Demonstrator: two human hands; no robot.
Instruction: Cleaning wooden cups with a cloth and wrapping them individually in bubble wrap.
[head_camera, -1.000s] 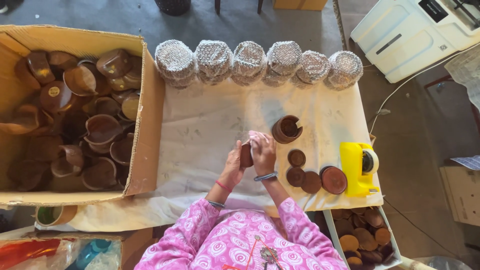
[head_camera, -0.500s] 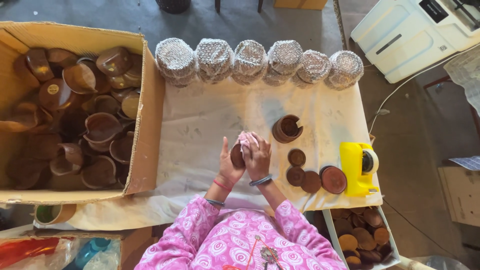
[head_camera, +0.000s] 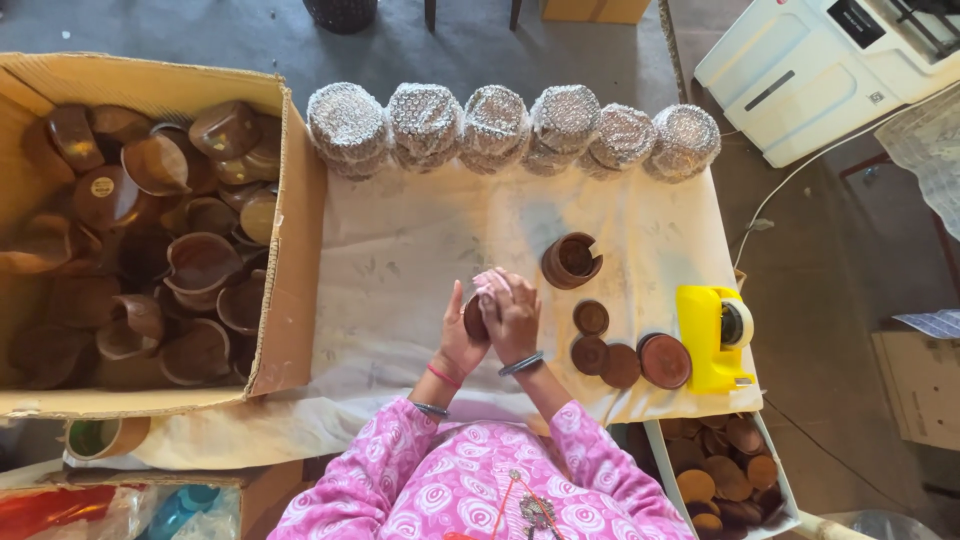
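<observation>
We see both hands raised together over the middle of the cloth-covered table (head_camera: 400, 250), close to its near edge. The left hand (head_camera: 458, 338) cups a small round dark-brown wooden disc (head_camera: 475, 318) from behind, palm up against it and fingers stretched nearly straight, thumb side pressing the disc. The right hand (head_camera: 513, 312) folds over the disc's other face, fingers curled down around a scrap of pale pink cloth (head_camera: 492, 281) that pokes out above the knuckles (it seems pressed flat to the wood, though the fingers hide the contact).

Just right of the hands stands an open brown wooden cup (head_camera: 572, 260), and nearer the near right corner lie four flat brown wooden lids (head_camera: 605, 350), some touching one another. A yellow tape dispenser (head_camera: 712, 338) sits at the table's right edge. Along the far edge runs a row of six bubble-wrapped bundles (head_camera: 510, 125), packed side by side. At the left edge a big open cardboard box (head_camera: 290, 260) holds a heap of brown wooden bowls (head_camera: 170, 240). Below the near right corner, a white tray of brown wooden discs (head_camera: 725, 465) shows.
</observation>
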